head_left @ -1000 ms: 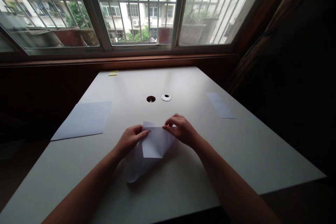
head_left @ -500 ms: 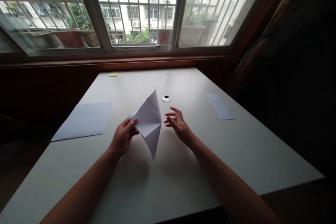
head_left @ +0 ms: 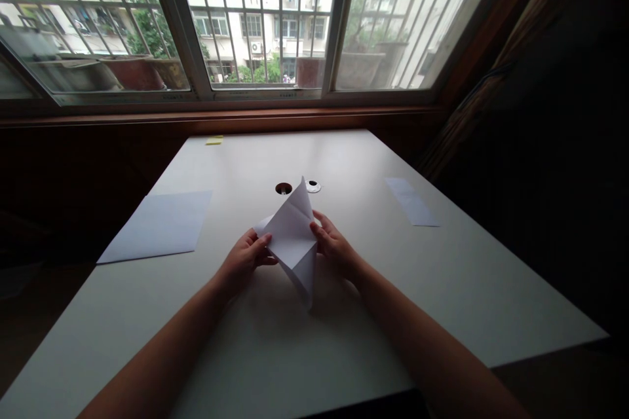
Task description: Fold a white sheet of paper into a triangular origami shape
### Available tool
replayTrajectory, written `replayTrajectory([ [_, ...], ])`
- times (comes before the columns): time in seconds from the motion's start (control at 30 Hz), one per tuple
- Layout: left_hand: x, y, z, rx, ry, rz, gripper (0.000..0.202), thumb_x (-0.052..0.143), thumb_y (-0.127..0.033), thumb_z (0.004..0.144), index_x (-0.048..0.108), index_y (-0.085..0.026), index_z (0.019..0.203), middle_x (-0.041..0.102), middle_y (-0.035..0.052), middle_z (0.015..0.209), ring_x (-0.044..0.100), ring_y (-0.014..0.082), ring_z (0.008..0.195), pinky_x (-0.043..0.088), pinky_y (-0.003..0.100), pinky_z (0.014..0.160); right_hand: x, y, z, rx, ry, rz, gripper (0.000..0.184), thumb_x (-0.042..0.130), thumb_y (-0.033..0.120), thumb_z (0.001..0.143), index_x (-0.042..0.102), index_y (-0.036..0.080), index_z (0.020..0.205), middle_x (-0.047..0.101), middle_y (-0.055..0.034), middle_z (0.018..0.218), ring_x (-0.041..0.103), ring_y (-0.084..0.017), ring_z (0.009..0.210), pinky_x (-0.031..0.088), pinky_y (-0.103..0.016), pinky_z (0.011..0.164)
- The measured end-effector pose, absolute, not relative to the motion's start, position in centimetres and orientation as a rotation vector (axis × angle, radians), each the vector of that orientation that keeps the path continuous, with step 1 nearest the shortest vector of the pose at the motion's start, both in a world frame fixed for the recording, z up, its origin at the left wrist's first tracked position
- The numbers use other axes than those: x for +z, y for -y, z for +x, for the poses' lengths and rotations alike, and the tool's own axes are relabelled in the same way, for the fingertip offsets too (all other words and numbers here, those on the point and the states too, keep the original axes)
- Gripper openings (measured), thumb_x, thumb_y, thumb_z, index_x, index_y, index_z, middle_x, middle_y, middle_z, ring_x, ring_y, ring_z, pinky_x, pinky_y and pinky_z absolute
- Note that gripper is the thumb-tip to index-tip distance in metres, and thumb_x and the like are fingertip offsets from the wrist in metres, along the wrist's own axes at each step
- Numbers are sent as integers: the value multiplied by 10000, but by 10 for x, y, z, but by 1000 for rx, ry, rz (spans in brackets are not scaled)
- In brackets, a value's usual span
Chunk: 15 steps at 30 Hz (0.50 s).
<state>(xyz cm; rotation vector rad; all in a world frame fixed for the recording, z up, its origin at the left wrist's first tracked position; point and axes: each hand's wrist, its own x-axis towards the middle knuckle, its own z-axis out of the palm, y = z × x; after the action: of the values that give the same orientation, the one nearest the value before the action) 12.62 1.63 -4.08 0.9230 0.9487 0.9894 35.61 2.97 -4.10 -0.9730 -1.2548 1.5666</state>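
Observation:
A folded white sheet of paper (head_left: 295, 234) is held up above the white table, with pointed corners at its top and bottom and creases across its face. My left hand (head_left: 247, 256) pinches its left edge, thumb in front and fingers behind. On the opposite edge, my right hand (head_left: 334, 243) is closed on the paper, the thumb on the near face. The fingers of both hands are partly hidden by the sheet.
Flat white paper (head_left: 160, 224) lies on the table (head_left: 442, 294) at left, and a narrow paper strip (head_left: 411, 201) at right. Behind the folded sheet are a round hole (head_left: 284, 188) and a white ring cover (head_left: 313, 187). A yellow sticky note (head_left: 214, 140) lies near the window.
My right hand, open and apart from the paper before, has closed on its right edge. My left hand and the folded sheet have shifted slightly right and down.

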Motion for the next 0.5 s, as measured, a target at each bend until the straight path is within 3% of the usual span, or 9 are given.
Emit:
replayTrajectory([
  [0.1,-38,-13,128,1004,-949,980,667,724,-422,804,423,-253,1375,637,36,947,659,153,734,593,298,633,-42,-31,358,1529,1239,-998,699,582,588,864,332,276,1437,676,-67,1013,653,-214,800,517,-305,649],
  [0.2,-36,-12,129,1016,-960,1016,847,746,-410,785,275,-308,1481,638,71,1055,680,190,790,595,347,684,-40,-30,358,1487,1242,-993,687,569,580,874,336,274,1443,686,-58,971,658,-225,812,523,-331,694],
  [0.33,-35,-12,131,1005,-914,1027,764,751,-435,770,415,-239,1427,607,141,1264,677,259,974,559,366,821,-36,-29,359,1486,1222,-968,680,580,566,870,348,270,1436,695,-57,963,666,-234,817,529,-357,729],
  [0.5,-31,-8,130,892,-882,1153,577,733,-439,791,579,-170,1277,622,150,1273,647,302,1056,535,374,868,-34,-30,363,1502,1164,-961,605,622,543,851,451,260,1358,682,-32,881,641,-205,737,505,-313,650],
])
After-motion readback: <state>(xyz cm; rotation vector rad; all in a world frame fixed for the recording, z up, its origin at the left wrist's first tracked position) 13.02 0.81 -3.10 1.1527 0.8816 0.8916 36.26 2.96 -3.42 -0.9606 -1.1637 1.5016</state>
